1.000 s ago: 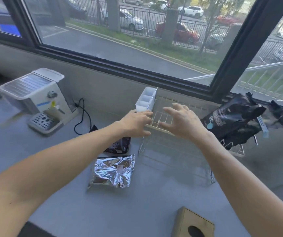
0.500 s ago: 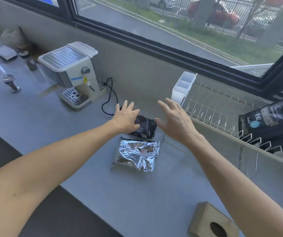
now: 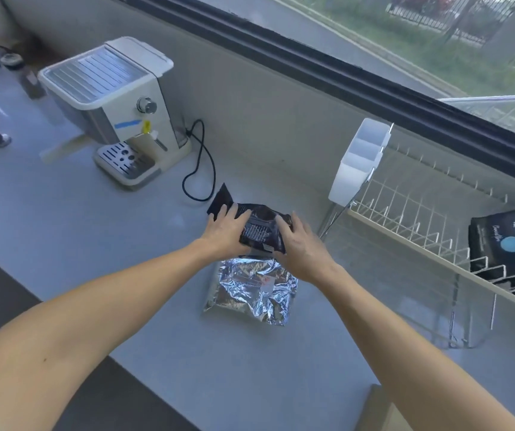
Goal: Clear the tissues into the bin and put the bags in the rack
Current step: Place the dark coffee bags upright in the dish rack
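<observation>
Small black bag (image 3: 261,233) is right in the middle of my view, lying on the grey counter (image 3: 63,219), and both hands are on it. My left hand (image 3: 226,230) presses its left side, fingers spread over the crinkled top. My right hand (image 3: 299,247) cups the right edge, fingers curled round the bag's end. So each hand is closed on that black bag from its own side, the bag pinched between them. I cannot tell whether it is lifted clear of the counter or resting on it.

Just in front of it, towards me, lies the silver foil bag (image 3: 251,289), flat on the counter, its far edge tucked beneath the black bag and my right wrist.

To the right stands the wire rack (image 3: 405,219), with a white plastic cutlery holder (image 3: 357,164) hung on its left end. Further right in the rack sits a large black bag with a blue dot (image 3: 509,241), leaning among the wire prongs.

To the left, near the wall, sits a white coffee machine (image 3: 116,107), its black cord (image 3: 202,163) looping on the counter close to the small black bag. A cardboard box corner (image 3: 380,409) shows at the bottom edge, mostly behind my right forearm.
</observation>
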